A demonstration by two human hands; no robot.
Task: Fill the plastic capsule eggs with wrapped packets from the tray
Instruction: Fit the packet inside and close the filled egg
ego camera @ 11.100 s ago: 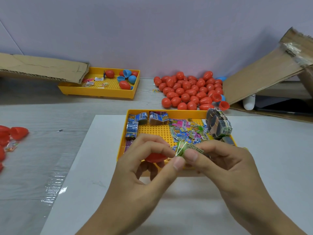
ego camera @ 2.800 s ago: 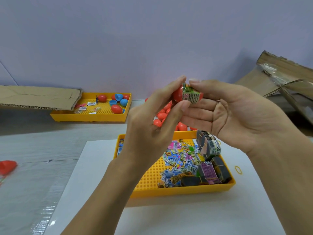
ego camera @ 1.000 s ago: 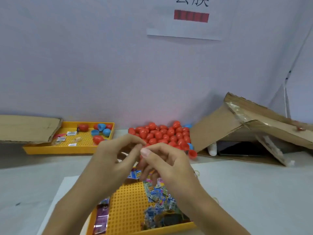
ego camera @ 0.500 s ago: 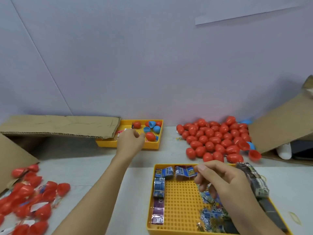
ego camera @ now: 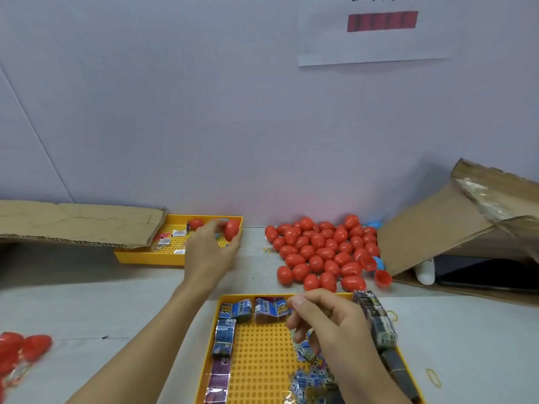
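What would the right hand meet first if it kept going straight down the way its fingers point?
The right hand points its curled fingers down into the near yellow tray. It would probably meet the loose pile of small packets just under its fingertips first, though the gap is hard to judge.

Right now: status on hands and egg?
Left hand grips red egg over far tray. Right hand curled over packets, grip unclear. Nothing blocking.
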